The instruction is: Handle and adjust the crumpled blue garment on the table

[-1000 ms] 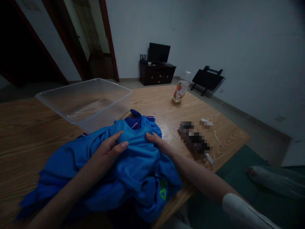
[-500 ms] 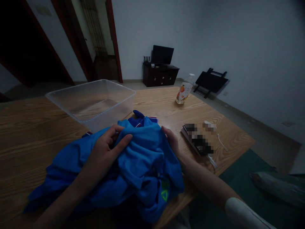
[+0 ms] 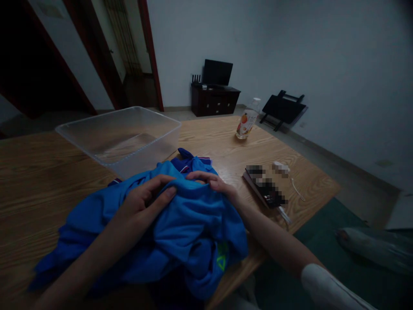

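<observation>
The blue garment (image 3: 180,228) lies bunched on the near part of the wooden table (image 3: 38,172), a green triangle logo showing on its near right fold. The left hand (image 3: 145,200) pinches a fold of it, and the right hand (image 3: 214,184) grips the cloth beside it. At the far right stands a bottle (image 3: 247,120) with a fruit label, its writing too small to read.

Both hands lie on a crumpled blue garment (image 3: 180,228) heaped on the wooden table (image 3: 38,172). The left hand (image 3: 142,204) pinches a fold between thumb and fingers; the right hand (image 3: 213,183) grips the cloth just beside it, apparently closed on the fabric in the dim light. A clear plastic bin (image 3: 119,135) stands just behind, a bottle (image 3: 247,120) farther off.
</observation>
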Motion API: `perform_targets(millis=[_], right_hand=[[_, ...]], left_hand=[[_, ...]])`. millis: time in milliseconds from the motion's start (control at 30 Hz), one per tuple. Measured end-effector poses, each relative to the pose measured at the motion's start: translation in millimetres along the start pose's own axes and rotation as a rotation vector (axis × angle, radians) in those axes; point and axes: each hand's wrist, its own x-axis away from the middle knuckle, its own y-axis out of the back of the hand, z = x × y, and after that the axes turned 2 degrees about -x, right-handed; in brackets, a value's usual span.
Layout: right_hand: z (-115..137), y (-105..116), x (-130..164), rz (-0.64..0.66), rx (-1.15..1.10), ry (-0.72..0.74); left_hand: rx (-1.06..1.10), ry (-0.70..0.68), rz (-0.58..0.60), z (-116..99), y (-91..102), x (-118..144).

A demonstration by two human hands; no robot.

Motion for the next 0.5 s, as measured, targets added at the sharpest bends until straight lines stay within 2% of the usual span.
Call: perform_targets(millis=[100, 167, 300, 400, 500], right_hand=[[1.4, 5.4, 3.7, 0.199, 0.087, -0.012], [1.7, 8.8, 6.1, 0.238, 0.177, -0.031], [1.9, 9.4, 6.9, 0.180, 0.199, 0.009], [1.5, 7.1, 4.5, 0.117, 0.190, 0.115], [2.0, 5.3, 3.7, 0.049, 0.289, 0.239]], left_hand=[[-0.037, -0.022, 0.007, -3.6, -1.0, 2.2], [-0.071, -0.040, 0.014, -6.6, -1.4, 3.2], [-0.150, -0.071, 0.077, -10.6, -2.4, 6.1], [-0.229, -0.134, 0.104, -8.2, -3.3, 8.8], [-0.336, -0.209, 0.113, -1.8, -2.7, 9.8]])
